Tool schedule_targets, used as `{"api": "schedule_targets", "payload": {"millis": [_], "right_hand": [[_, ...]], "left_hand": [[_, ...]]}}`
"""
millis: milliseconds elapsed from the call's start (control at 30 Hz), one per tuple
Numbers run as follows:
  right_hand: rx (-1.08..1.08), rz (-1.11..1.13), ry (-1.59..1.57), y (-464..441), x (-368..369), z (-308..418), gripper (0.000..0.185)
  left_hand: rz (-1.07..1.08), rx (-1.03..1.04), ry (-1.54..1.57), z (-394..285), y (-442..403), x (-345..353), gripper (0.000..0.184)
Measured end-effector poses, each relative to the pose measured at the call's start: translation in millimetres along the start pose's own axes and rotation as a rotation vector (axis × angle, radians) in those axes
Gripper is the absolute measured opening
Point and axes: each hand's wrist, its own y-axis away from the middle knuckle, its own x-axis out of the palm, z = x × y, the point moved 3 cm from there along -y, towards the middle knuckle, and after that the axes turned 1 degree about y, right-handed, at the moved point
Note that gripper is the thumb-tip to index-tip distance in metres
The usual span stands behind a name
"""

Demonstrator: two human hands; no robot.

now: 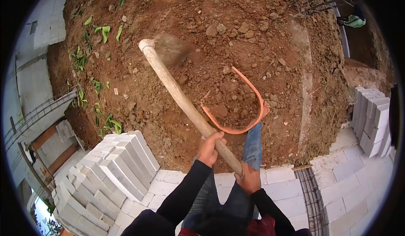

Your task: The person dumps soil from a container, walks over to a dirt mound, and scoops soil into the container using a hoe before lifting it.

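My left hand [209,150] is wrapped around the lower middle of the wooden handle of a hoe [179,94]. Lower down, my right hand [249,179] grips the same handle close to its end. The hoe slants up and left, and its wide, muddy blade [171,49], a little blurred, is at the loose reddish soil [202,37]. Between the handle and my right leg lies an orange basin [259,97] with soil in it; only its curved rim shows clearly. My bare foot [265,108] is beside that rim.
White blocks [126,160] are stacked at the lower left, with another stack [371,118] at right. A rebar cage [314,198] lies between pale blocks near my legs. More rebar [322,0] stands at the upper right, near a person [354,21] in a trench. Green leaves [103,31] dot the soil.
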Motion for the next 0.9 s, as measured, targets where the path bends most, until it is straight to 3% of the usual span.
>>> {"api": "schedule_targets", "payload": {"millis": [133,200,267,333,467,533,567,600,700,800,900], "right_hand": [[-0.28,-0.102,-0.171,-143.8,27.0,114.2,0.044],[-0.247,0.005,-0.268,-203.8,28.6,179.1,0.036],[-0.307,-0.056,-0.257,-245.8,8.8,234.9,0.034],[-0.248,-0.08,-0.214,-265.9,23.3,228.0,0.035],[-0.063,0.033,-0.205,-264.2,53.3,185.7,0.038],[0.141,0.192,-0.161,-221.5,73.4,141.6,0.044],[0.247,0.287,-0.101,-181.1,87.6,113.1,0.046],[0.269,0.308,-0.079,-148.6,77.1,89.8,0.042],[0.226,0.277,-0.017,-112.8,48.8,53.2,0.034],[0.147,0.31,0.085,-70.4,-0.6,38.3,0.033],[0.171,0.33,0.255,16.4,-40.2,-16.0,0.036]], "left_hand": [[0.001,0.391,-0.118,-209.7,-18.0,-6.2,0.024],[-0.011,0.673,-0.281,-314.6,-26.8,2.1,0.025],[-0.15,0.87,-0.296,-401.9,-43.5,19.1,0.024],[-0.168,0.754,-0.388,-418.3,-103.1,19.9,0.019],[-0.243,0.453,-0.487,-343.3,-197.5,-1.6,0.018],[-0.197,0.174,-0.649,-242.7,-227.6,-19.5,0.036],[-0.313,0.083,-0.629,-181.5,-219.2,-30.1,0.035],[-0.301,0.011,-0.658,-138.7,-230.9,-48.6,0.048],[-0.264,0.037,-0.443,-89.3,-169.7,-24.2,0.011],[-0.169,0.094,-0.238,-43.8,-151.3,-35.4,0.014],[-0.177,-0.102,-0.007,53.9,-57.3,-11.5,0.02]]}}
